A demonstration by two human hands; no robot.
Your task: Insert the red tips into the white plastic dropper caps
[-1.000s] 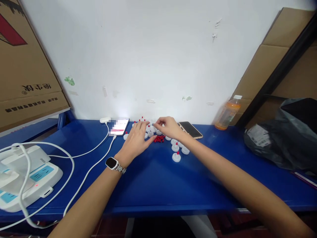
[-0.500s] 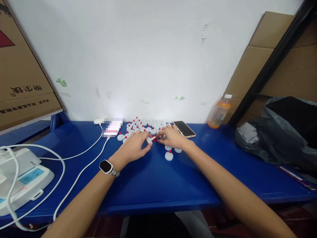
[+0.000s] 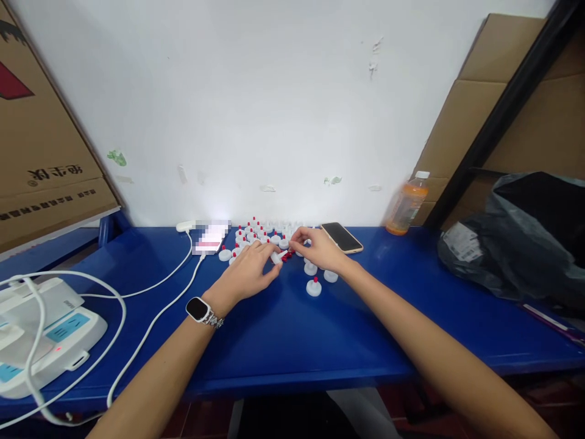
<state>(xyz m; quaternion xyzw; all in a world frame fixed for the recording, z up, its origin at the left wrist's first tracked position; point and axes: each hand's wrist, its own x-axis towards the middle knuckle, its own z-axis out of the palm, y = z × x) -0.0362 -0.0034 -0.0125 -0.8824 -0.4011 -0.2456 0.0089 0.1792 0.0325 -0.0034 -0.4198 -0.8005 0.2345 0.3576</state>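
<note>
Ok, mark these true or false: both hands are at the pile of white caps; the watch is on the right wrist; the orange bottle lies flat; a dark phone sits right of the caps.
1. Both hands, left hand and right hand, are at the white caps: true.
2. The watch is on the right wrist: false, the left.
3. The orange bottle lies flat: false, it stands upright.
4. A dark phone lies right of the caps: true.

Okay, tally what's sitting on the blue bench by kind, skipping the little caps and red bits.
Phones: 2, one charging, one dark-screened
Orange drink bottle: 1
White power strip: 1
Grey bag: 1
Total: 5
</note>
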